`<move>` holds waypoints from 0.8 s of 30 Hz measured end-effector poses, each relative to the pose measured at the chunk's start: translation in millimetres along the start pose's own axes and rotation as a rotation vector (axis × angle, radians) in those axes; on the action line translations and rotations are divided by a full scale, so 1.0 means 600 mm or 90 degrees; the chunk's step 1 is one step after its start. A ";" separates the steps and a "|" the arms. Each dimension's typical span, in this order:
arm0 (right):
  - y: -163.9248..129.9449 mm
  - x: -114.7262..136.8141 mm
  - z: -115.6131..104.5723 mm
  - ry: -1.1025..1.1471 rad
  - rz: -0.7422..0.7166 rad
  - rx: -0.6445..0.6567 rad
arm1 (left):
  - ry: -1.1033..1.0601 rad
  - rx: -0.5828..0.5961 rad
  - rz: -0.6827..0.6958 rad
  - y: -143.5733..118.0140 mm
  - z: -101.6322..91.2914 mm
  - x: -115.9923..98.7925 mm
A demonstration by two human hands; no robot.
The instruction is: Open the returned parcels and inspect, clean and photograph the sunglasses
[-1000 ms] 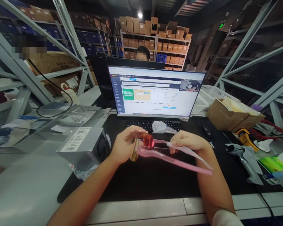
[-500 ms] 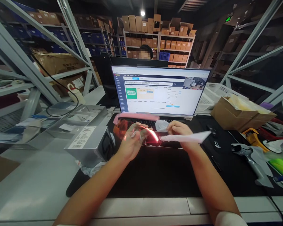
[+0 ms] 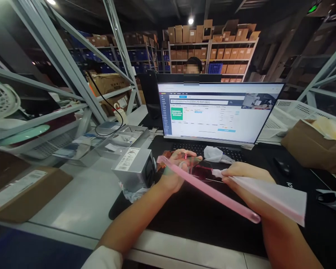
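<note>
My left hand (image 3: pixel 172 183) is turned partly palm up in front of the keyboard, fingers curled around a small see-through item I cannot make out. A long pink translucent strip (image 3: pixel 212 190) crosses in front of that hand and slants down to the right, its far end over my right forearm; what supports it is unclear. My right hand (image 3: pixel 249 172) pinches a white, paper-like folded strip (image 3: pixel 280 198), whose wide end sticks out to the right. Between the hands are reddish transparent pieces (image 3: pixel 204 173) on the black mat, and a crumpled white wrapper (image 3: pixel 212 154) rests by the keyboard.
A grey box (image 3: pixel 134 168) with a label stands left of my hands. Behind are the keyboard (image 3: pixel 184 146) and monitor (image 3: pixel 218 116). A mouse (image 3: pixel 282 166), scanner (image 3: pixel 332 200) and carton (image 3: pixel 313 144) are at right, another carton (image 3: pixel 30 186) at left. A person (image 3: pixel 194 63) is beyond the monitor.
The view has turned left. The pink strip has swung from lying level behind my hands to slanting in front of them. The bright red light on my left hand has faded.
</note>
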State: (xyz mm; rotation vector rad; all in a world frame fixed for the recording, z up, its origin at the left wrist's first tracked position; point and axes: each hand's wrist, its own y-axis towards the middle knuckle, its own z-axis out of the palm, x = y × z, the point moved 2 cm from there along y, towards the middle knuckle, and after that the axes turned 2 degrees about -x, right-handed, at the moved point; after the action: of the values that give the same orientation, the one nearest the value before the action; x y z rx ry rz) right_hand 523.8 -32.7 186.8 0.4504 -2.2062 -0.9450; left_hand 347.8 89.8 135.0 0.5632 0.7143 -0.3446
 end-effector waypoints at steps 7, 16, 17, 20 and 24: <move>-0.014 -0.001 0.007 0.052 0.009 0.015 | -0.087 -0.004 -0.086 -0.006 0.004 0.013; -0.010 0.013 0.009 0.065 -0.039 0.109 | -0.178 -0.038 -0.312 -0.027 0.013 0.072; -0.008 0.014 0.008 0.059 -0.039 0.123 | -0.173 -0.034 -0.322 -0.028 0.014 0.074; -0.005 0.014 0.005 0.036 -0.015 0.163 | -0.137 -0.037 -0.319 -0.027 0.012 0.074; -0.001 0.009 0.004 0.003 0.053 0.246 | -0.081 -0.054 -0.258 -0.019 0.007 0.062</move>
State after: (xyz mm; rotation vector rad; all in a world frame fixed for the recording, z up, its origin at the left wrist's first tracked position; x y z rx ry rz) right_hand 518.6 -34.9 187.8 0.5288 -2.3885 -0.4699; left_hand 371.1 74.3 107.4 0.3095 0.7139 -0.7176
